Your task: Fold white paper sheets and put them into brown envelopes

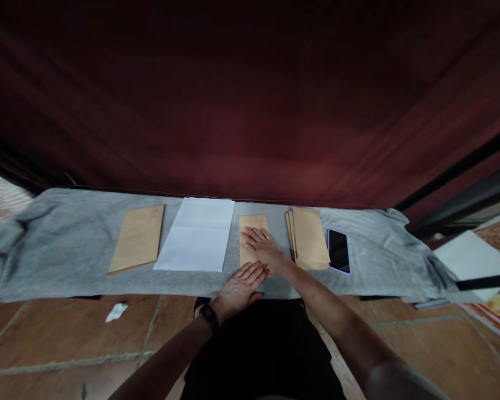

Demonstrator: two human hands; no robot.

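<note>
A brown envelope (245, 223) lies upright on the grey cloth, in front of me. Flat on its middle rests my right hand (260, 244), fingers stretched out. My left hand (238, 286), wearing a dark wristband, lies over the envelope's lower left edge and the cloth with its fingers extended. White paper sheets (195, 236) with a faint crosswise crease are just left of the envelope. Farther left is a brown envelope stack (137, 239). To the right, several more brown envelopes (310, 239) overlap.
A phone (339, 251) lies right of the overlapping envelopes. The grey cloth (75, 244) covers a narrow surface, with a dark red curtain (250, 122) behind it. On the tiled floor are a crumpled white scrap (116, 311) and, at the right, a white sheet (475, 261).
</note>
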